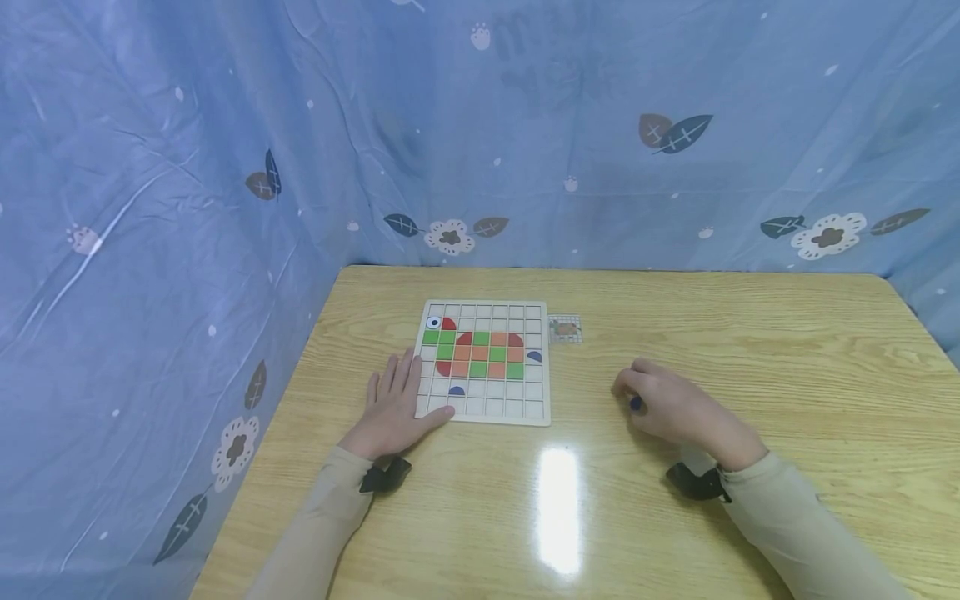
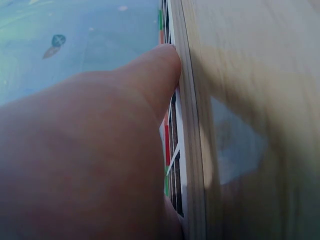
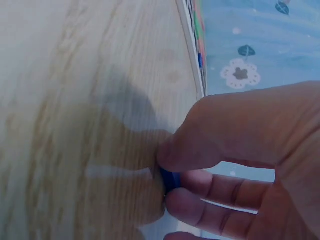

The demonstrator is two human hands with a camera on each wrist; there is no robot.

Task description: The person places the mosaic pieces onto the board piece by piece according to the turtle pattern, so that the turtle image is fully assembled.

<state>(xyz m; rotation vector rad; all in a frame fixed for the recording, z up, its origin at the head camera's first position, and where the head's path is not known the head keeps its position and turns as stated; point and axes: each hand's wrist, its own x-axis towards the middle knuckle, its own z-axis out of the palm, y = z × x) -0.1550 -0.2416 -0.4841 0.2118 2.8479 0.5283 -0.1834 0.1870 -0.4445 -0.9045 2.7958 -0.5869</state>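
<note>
A white grid board [image 1: 528,408] lies on the table, with green, orange and red tiles [image 1: 480,353] in its squares and a round eye tile [image 1: 433,322] at the upper left. Two blue half-round tiles, one low [image 1: 457,391] and one at the right [image 1: 534,356], sit in other squares. My left hand [image 1: 393,415] rests at the board's left side, fingers straight along the edge and thumb on the near left corner. To the right of the board, just over the table, my right hand [image 1: 671,408] pinches a small blue piece [image 3: 170,180] between thumb and fingertips; its full shape is hidden.
A small picture card [image 1: 566,328] lies against the board's right side, showing a gridded pattern. The wooden table [image 1: 787,350] carries both. Blue patterned cloth [image 1: 570,133] hangs behind the table and along its left side.
</note>
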